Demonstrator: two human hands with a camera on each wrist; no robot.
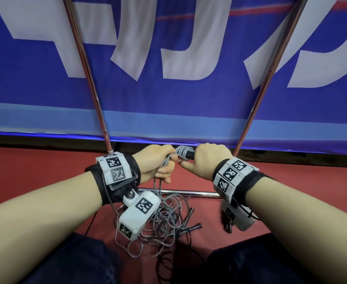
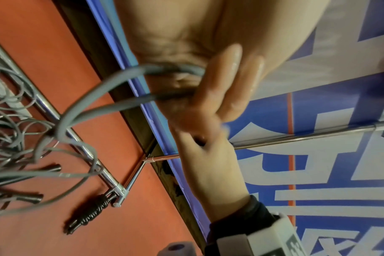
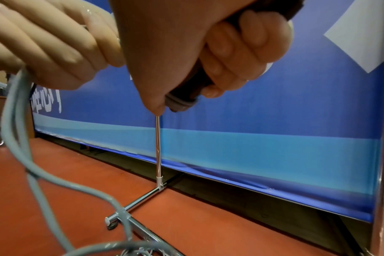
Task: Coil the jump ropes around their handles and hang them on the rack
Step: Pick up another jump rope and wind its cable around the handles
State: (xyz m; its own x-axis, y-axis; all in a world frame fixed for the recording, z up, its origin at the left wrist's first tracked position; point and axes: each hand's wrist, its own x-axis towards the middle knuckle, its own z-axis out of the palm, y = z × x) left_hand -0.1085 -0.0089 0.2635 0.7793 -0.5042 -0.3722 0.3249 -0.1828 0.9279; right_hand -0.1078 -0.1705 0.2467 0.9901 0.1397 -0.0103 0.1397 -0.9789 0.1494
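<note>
My right hand [image 1: 206, 160] grips a black jump-rope handle [image 1: 189, 154] whose near end carries several turns of grey rope [image 1: 182, 152]. The same handle [image 3: 193, 86] shows in the right wrist view, with my fingers [image 3: 237, 52] curled round it. My left hand [image 1: 158, 160] holds the loose grey rope [image 2: 112, 97] just left of the coil; its fingers [image 2: 221, 83] close over two strands. The rope hangs down to a tangled pile [image 1: 168, 224] on the red floor. A chrome rack [image 1: 86, 64] stands in front of me, its two poles rising on either side of my hands.
The rack's low crossbar [image 1: 180, 192] runs under my hands, with a base foot [image 3: 140, 202] on the red floor [image 1: 35, 171]. Other black handles [image 1: 193, 227] lie in the pile, and one coiled rope [image 2: 90, 216] lies by the base. A blue banner [image 1: 178, 99] hangs behind.
</note>
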